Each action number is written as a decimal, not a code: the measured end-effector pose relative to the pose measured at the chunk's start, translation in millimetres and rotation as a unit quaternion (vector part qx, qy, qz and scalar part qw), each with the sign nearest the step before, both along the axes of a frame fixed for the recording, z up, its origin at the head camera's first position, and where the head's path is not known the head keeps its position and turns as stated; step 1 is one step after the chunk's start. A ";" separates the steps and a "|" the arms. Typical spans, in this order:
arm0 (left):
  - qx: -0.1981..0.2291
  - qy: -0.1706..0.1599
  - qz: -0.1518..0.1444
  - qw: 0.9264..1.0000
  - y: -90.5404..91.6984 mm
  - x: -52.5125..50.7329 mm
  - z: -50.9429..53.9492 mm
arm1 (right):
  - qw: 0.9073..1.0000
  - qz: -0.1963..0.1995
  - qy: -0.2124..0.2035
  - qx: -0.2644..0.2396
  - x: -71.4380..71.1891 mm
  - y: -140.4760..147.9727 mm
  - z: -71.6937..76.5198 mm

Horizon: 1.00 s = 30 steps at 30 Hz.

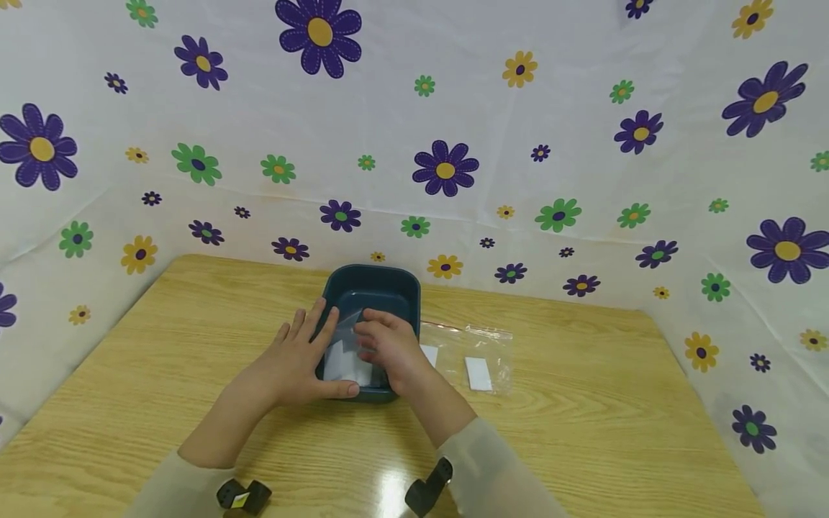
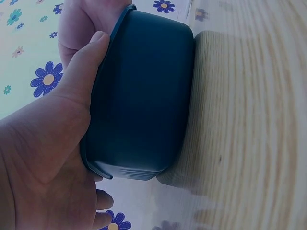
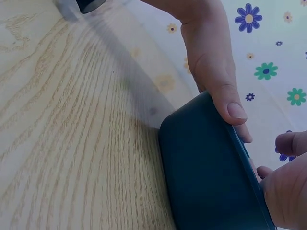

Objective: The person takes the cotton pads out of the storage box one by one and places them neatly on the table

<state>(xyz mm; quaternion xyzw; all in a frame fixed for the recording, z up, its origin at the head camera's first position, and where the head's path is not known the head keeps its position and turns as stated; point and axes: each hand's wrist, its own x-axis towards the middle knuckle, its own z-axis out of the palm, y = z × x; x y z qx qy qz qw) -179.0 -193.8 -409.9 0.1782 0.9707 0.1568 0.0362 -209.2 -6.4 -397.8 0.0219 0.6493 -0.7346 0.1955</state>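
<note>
A dark teal plastic bin (image 1: pixel 374 278) stands on the table. Inside it lies a clear plastic bag (image 1: pixel 352 367) with something whitish showing in it. My left hand (image 1: pixel 293 368) rests on the bin's left side, fingers spread and straight, its thumb lying along the near rim, as the left wrist view also shows. Over the bin's right part is my right hand (image 1: pixel 396 354), its fingers loosely bent above the bag. In the right wrist view the thumb and fingers of that right hand (image 3: pixel 290 189) stand apart; its fingertips are partly hidden behind the rim.
Right of the bin, a clear zip bag (image 1: pixel 500 342) lies flat with a white rectangular piece (image 1: pixel 479 374) in it. Another white piece (image 1: pixel 429 354) shows partly behind my right hand. A flower-patterned cloth (image 1: pixel 388 115) hangs around the wooden table (image 1: pixel 583 432).
</note>
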 end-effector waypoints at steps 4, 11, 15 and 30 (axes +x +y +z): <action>0.003 0.001 -0.001 1.000 -0.3 0.1 0.8 | 1.000 0.007 -0.004 0.000 -1.7 -2.5 -2.2; 0.001 -0.001 0.000 1.000 -0.7 -1.4 -0.4 | 0.999 -0.019 -0.032 -0.014 -4.1 -7.4 -5.9; 0.002 -0.002 0.000 1.000 -0.6 -0.9 -0.5 | 0.999 -0.018 -0.040 -0.009 -5.4 -8.9 -6.9; -0.001 -0.003 0.000 1.000 -0.9 -0.5 -1.2 | 0.998 -0.039 -0.042 0.032 -9.0 -14.2 -11.7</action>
